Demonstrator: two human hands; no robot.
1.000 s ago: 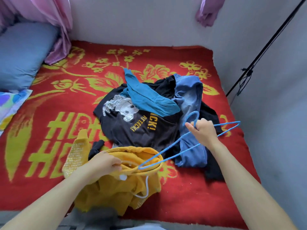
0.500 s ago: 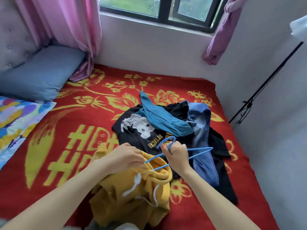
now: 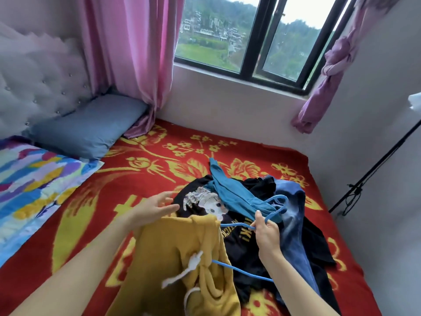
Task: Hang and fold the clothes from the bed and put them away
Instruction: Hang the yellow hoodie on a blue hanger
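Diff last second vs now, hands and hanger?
The left hand let go of the yellow hoodie and opened, fingers spread. The blue hanger slid further into the hoodie, which rose with it. The right hand still grips the hanger; the clothes pile stayed put.

The bed cover (image 3: pixel 141 179) is red with yellow flowers. The near hoodie (image 3: pixel 173 247) is yellow with white strings. The hanger (image 3: pixel 232 224) is blue. The black shirt (image 3: pixel 241 247) has a white picture and yellow letters.
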